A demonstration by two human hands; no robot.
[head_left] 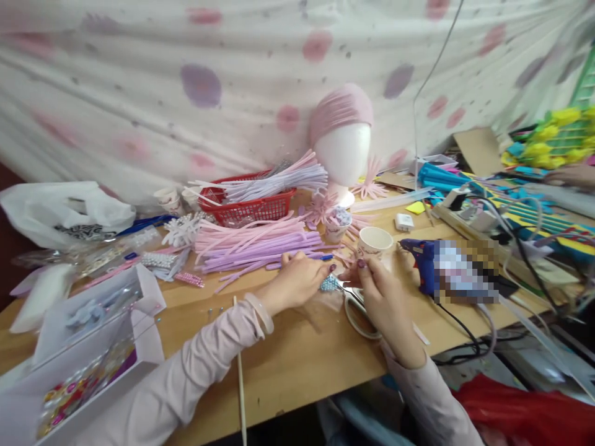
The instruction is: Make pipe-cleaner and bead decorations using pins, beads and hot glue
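My left hand [300,282] is in the middle of the table with its thumb and fingers closed together. What they hold, if anything, is too small to make out. Close under its fingertips lies a small bunch of blue beads [330,283]. My right hand [385,300] faces it in a pinch, fingertips just in front of a paper cup [375,240]; its content is hidden too. Partly beneath the right hand lies a pair of scissors [360,319] with pale handles, blades pointing toward the beads.
Behind are pink and purple pipe cleaners [260,244], a red basket [253,207] and a white head form [346,148]. White boxes [153,291] stand left. A blue glue gun [423,260] and power strip [458,226] with cables are right. A thin stick [240,384] crosses the front edge.
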